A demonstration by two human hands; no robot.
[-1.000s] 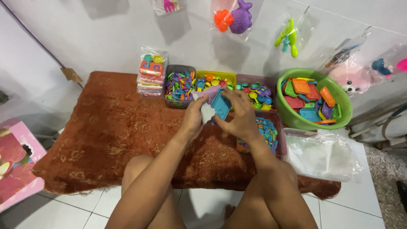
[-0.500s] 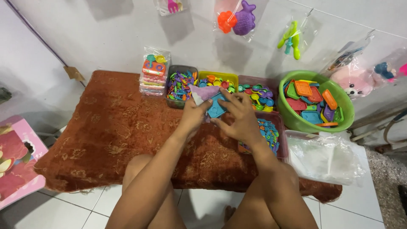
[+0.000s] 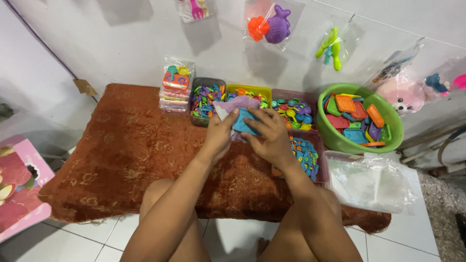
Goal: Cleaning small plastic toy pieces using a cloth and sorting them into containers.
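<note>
Blue toy piece (image 3: 244, 122) pinched between left hand (image 3: 219, 132) and right hand (image 3: 270, 138) grips (purple piece (image 3: 238, 103) just above)

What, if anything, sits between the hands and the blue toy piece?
Nothing visible. The left hand and right hand both touch the blue toy piece directly, holding it with a purple piece and a clear bag above the brown cloth, in front of the trays of small toys.

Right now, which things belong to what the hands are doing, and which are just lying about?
In hand:
- left hand
- right hand
- blue toy piece
- purple toy piece

Lying about:
- green basin
- clear bags
- packed toy stack
- brown rug
</note>
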